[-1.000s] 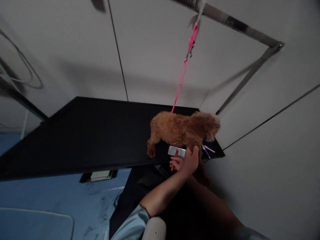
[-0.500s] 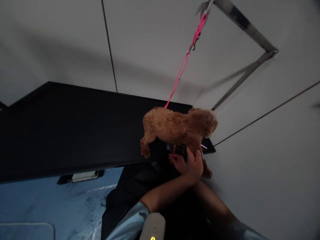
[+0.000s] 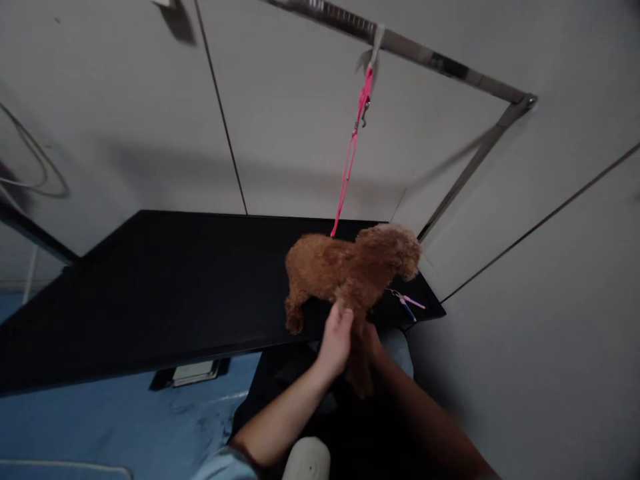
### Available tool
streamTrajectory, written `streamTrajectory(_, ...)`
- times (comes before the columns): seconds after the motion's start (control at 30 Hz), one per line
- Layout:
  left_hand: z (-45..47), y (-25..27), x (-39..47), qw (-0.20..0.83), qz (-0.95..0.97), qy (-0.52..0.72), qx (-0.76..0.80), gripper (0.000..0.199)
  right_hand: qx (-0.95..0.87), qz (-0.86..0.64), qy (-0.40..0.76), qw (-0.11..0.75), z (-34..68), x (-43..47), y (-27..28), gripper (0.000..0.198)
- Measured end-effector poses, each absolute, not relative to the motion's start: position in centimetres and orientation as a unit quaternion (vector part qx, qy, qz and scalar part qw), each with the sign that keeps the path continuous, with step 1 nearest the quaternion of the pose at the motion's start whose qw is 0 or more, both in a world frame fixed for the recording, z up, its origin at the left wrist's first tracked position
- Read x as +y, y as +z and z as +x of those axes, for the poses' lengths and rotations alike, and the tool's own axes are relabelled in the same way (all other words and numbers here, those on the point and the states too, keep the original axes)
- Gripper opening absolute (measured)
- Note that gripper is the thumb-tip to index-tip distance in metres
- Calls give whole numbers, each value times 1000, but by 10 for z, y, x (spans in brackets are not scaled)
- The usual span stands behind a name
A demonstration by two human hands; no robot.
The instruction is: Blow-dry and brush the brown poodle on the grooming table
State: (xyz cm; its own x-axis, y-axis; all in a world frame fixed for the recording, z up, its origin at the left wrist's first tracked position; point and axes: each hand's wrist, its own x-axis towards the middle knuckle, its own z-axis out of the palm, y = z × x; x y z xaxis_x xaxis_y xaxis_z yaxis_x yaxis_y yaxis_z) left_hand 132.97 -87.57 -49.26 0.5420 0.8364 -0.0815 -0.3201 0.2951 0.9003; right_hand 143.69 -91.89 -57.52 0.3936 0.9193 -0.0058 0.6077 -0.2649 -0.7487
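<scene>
A brown curly-coated dog stands on the black table, its head turned to the right. My left hand is closed around one of its front legs, which hangs over the near table edge. On the other side of that leg is my right hand, its fingers hidden behind the fur. A pink loop leash runs from the dog's back up to a metal bar. Right of the dog lies a small plier-like tool with pink and blue handles.
A metal arm spans above the table, its post standing by the right wall. White panelled walls close in the back and right. A pale rounded device is at the bottom. Blue floor shows below the table edge.
My crossed forearms have come apart. The left hand has moved left on the leg, the right hand to its right side. The dog's raised leg hangs nearer me, and the plier-like tool is now uncovered.
</scene>
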Motion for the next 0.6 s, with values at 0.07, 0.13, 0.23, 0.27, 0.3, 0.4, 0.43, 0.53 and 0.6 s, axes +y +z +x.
streamTrajectory(0.07,1303,-472,-855,786,413,352,297,48,-492,-749,241,372,1435,-916,-579,31)
streamTrajectory(0.13,1285,-452,-838,805,396,312,314,55,-486,-728,264,404,1429,-914,-580,31)
streamTrajectory(0.23,1274,-428,-823,789,412,303,342,70,-519,-667,252,471,1419,-909,-574,30)
streamTrajectory(0.27,1273,-423,-820,781,420,307,346,74,-528,-651,237,491,1418,-906,-571,29)
streamTrajectory(0.3,1273,-419,-819,775,427,310,348,77,-530,-642,228,505,1417,-903,-568,28)
streamTrajectory(0.4,1274,-408,-818,769,437,314,344,81,-504,-641,256,519,1414,-897,-563,28)
streamTrajectory(0.43,1275,-403,-819,769,440,312,343,81,-501,-635,269,523,1413,-896,-560,29)
streamTrajectory(0.53,1276,-387,-825,769,447,308,337,81,-535,-593,241,552,1411,-892,-548,28)
streamTrajectory(0.6,1276,-376,-829,778,445,301,326,70,-540,-571,226,575,1408,-888,-541,25)
